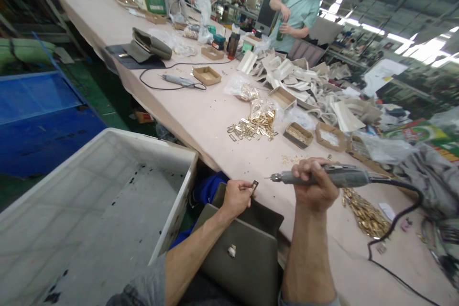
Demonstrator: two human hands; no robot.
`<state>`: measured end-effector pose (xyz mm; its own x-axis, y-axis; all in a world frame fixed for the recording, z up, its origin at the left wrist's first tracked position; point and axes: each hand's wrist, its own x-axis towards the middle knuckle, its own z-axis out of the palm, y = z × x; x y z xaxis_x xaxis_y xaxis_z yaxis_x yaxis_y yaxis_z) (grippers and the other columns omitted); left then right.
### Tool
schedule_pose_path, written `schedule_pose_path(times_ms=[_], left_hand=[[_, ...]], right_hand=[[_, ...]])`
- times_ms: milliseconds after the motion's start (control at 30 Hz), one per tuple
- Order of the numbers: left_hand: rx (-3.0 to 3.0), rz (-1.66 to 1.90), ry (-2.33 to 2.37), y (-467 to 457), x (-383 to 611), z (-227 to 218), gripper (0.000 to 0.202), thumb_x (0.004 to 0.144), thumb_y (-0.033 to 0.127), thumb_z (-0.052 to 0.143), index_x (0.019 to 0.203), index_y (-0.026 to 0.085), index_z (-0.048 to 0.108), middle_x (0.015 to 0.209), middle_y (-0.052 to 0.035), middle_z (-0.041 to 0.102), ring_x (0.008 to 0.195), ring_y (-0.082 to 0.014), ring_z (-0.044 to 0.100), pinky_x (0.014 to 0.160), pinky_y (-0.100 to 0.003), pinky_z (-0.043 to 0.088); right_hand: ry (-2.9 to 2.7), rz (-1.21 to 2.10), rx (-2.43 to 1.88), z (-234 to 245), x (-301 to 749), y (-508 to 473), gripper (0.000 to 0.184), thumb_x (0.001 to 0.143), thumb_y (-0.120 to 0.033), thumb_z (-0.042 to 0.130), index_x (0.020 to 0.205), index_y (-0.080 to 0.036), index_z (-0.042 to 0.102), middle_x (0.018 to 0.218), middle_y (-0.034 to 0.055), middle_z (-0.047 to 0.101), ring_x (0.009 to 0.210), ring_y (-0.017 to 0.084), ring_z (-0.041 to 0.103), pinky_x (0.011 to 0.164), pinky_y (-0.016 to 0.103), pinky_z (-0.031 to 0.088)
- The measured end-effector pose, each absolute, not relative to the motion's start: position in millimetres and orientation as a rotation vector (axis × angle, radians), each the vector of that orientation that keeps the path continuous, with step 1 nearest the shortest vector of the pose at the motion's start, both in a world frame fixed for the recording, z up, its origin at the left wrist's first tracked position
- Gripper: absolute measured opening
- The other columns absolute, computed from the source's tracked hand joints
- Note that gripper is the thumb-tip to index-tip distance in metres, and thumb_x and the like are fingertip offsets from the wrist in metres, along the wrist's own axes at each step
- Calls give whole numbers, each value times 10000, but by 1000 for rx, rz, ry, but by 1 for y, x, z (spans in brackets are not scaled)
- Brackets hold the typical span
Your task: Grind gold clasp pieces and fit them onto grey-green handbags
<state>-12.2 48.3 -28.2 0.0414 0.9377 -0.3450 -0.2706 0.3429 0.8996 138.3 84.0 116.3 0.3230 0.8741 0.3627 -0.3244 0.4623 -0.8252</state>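
My right hand (314, 185) is wrapped round a grey electric screwdriver (333, 176), held level with its bit pointing left. My left hand (234, 197) pinches a small gold metal buckle (254, 186) at the table's front edge, a short way left of the bit. A grey bag (244, 253) with a small metal clasp lies on my lap below both hands. The screwdriver's black cord (394, 222) curls off to the right.
A pile of gold buckles (256, 125), small cardboard trays (297, 135) and more gold hardware (366, 215) lie on the long table (201, 114). A white plastic crate (107, 201) stands at my left. Another person (297, 14) works across the table, by stacked pale bag parts (304, 81).
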Motion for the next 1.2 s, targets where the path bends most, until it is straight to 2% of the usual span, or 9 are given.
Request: schedule_pose_path(times_ms=[167, 333, 533, 667, 833, 933, 1000, 1100, 1200], left_hand=[[892, 1038, 1194, 43, -12, -22, 229, 831, 244, 650, 928, 98, 797, 746, -70, 784, 403, -104, 560, 424, -221, 378], [1319, 1104, 1432, 36, -4, -17, 198, 919, 315, 692, 827, 162, 776, 570, -7, 615, 494, -118, 530, 547, -253, 338], [1869, 1194, 1648, 36, 16, -27, 210, 980, 149, 551, 829, 161, 696, 744, -117, 726, 672, -205, 675, 675, -306, 432], [2026, 1341, 1701, 41, 27, -35, 214, 1005, 140, 517, 946, 131, 722, 743, -107, 728, 663, -210, 699, 640, -292, 473], [1812, 1276, 1564, 47, 22, -29, 266, 1016, 289, 569, 894, 150, 760, 715, -67, 729, 609, -171, 672, 619, -264, 479], [1429, 1019, 1378, 51, 14, -27, 368, 999, 441, 595, 1036, 141, 804, 645, -26, 705, 461, -137, 604, 496, -236, 424], [1199, 926, 1268, 55, 9, -29, 433, 955, 486, 632, 1108, 116, 799, 694, -41, 746, 402, -121, 585, 437, -219, 389], [1059, 902, 1194, 61, 6, -35, 437, 884, 473, 706, 1070, 88, 795, 848, -108, 812, 390, -100, 588, 422, -200, 383], [1003, 918, 1160, 66, 5, -39, 436, 850, 460, 750, 1055, 77, 785, 857, -133, 819, 374, -94, 574, 412, -194, 389]], right_hand=[[-660, 823, -759, 107, 195, 100, 285, 681, -174, 809, 792, -190, 548, 689, -51, 551, 538, 68, 438, 535, 217, 455], [-509, 771, -782, 94, 245, 118, 273, 661, -153, 739, 785, -189, 498, 732, -47, 541, 547, 58, 437, 534, 205, 478], [-417, 717, -780, 80, 289, 150, 248, 690, -155, 727, 804, -184, 509, 732, -50, 537, 557, 53, 444, 547, 195, 489], [-352, 691, -791, 66, 313, 168, 293, 667, -132, 753, 820, -187, 509, 725, -61, 542, 562, 54, 456, 555, 195, 487], [-257, 662, -818, 38, 335, 182, 251, 680, -107, 729, 818, -181, 532, 716, -58, 545, 563, 60, 462, 551, 196, 493], [-228, 664, -836, 23, 342, 187, 245, 680, -110, 726, 788, -182, 518, 725, -61, 540, 571, 56, 472, 566, 190, 508], [-199, 656, -846, 16, 345, 191, 257, 670, -105, 738, 786, -179, 521, 735, -57, 552, 584, 58, 485, 580, 193, 523], [-146, 622, -860, 8, 350, 194, 272, 661, -86, 742, 793, -180, 524, 737, -52, 567, 592, 67, 492, 576, 200, 530], [-116, 599, -872, 1, 353, 196, 266, 681, -83, 738, 799, -183, 521, 736, -50, 577, 591, 74, 496, 560, 203, 530]])
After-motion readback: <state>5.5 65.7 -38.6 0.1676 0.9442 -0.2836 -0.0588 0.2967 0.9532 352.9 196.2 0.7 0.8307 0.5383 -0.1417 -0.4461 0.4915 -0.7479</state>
